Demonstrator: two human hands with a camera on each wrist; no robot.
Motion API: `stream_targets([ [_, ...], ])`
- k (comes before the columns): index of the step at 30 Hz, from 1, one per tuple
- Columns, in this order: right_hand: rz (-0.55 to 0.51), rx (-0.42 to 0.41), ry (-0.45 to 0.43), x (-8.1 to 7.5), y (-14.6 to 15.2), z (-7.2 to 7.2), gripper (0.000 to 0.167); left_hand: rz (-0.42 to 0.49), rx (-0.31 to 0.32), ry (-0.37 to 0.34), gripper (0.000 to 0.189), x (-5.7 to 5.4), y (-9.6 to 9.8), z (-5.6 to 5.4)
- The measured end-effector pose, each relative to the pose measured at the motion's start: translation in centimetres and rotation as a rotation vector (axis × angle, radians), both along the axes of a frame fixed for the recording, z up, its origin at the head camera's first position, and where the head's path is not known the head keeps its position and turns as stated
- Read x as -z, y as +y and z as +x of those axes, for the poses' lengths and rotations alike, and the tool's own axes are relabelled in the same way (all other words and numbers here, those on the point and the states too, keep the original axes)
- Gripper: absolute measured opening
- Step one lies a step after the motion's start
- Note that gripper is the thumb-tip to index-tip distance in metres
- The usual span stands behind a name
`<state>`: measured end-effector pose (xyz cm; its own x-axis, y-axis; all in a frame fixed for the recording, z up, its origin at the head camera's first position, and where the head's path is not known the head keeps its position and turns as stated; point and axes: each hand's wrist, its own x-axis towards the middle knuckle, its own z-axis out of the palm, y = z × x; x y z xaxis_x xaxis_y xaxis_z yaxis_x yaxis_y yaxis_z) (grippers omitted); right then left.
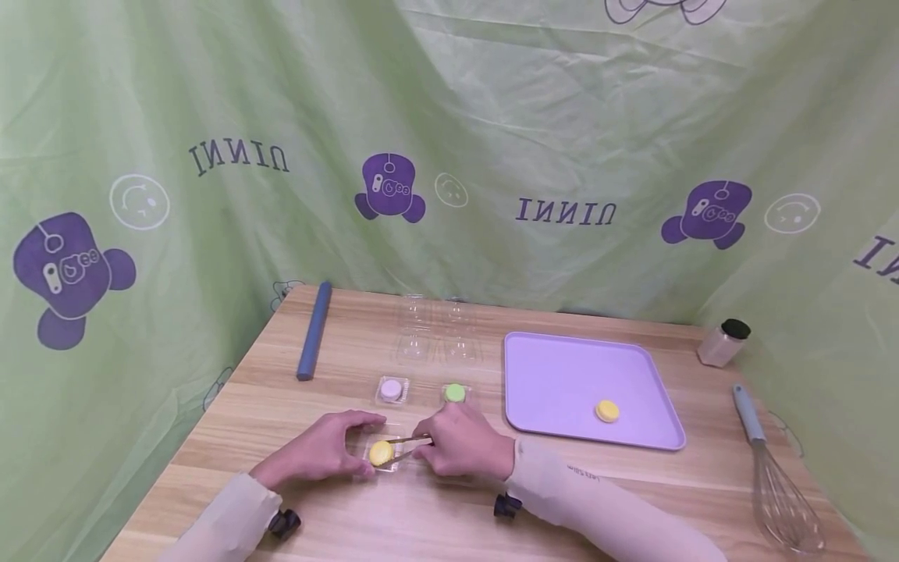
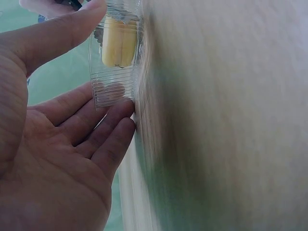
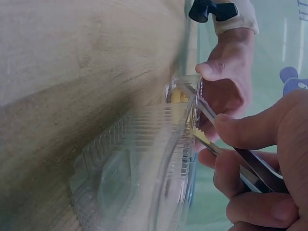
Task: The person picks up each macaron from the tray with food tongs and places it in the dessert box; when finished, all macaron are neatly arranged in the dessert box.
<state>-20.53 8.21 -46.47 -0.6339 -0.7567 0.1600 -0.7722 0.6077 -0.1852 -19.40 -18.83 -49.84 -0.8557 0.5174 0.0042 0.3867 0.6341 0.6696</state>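
Observation:
A yellow macaron (image 1: 381, 453) sits inside a small clear plastic box (image 2: 102, 91), whose hinged lid (image 3: 118, 178) lies open toward the right hand. My left hand (image 1: 325, 447) holds the box by its sides, thumb at the near side and fingers at the far side. In my right hand (image 1: 460, 439) is a pair of metal tweezers (image 3: 250, 161), pinched between thumb and fingers. The tweezers' two arms reach into the box, their tips on either side of the macaron. Just behind stand similar boxes with a pink macaron (image 1: 391, 390) and a green macaron (image 1: 455, 393).
Right of the hands is a purple tray (image 1: 562, 375) bearing another yellow macaron (image 1: 607, 411). Empty clear boxes (image 1: 414, 347) line the back. A blue rod (image 1: 314, 332) lies left; a black-lidded jar (image 1: 723, 343) and a whisk (image 1: 776, 484) are at the right edge.

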Motion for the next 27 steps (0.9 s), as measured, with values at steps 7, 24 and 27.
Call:
stream_targets([
  [7, -0.002, 0.02, 0.005, 0.0, -0.1, 0.0, 0.018, 0.003, -0.003, -0.006, 0.082, 0.0, 0.0, -0.1],
  [24, -0.017, 0.049, 0.005, -0.4, 0.6, -0.2, 0.021, 0.014, -0.011, -0.019, 0.081, -0.1, 0.1, 0.0],
  [27, -0.035, 0.044, 0.016, -0.5, 0.9, -0.3, 0.021, 0.021, -0.008, -0.018, 0.081, 0.0, 0.1, 0.1],
])
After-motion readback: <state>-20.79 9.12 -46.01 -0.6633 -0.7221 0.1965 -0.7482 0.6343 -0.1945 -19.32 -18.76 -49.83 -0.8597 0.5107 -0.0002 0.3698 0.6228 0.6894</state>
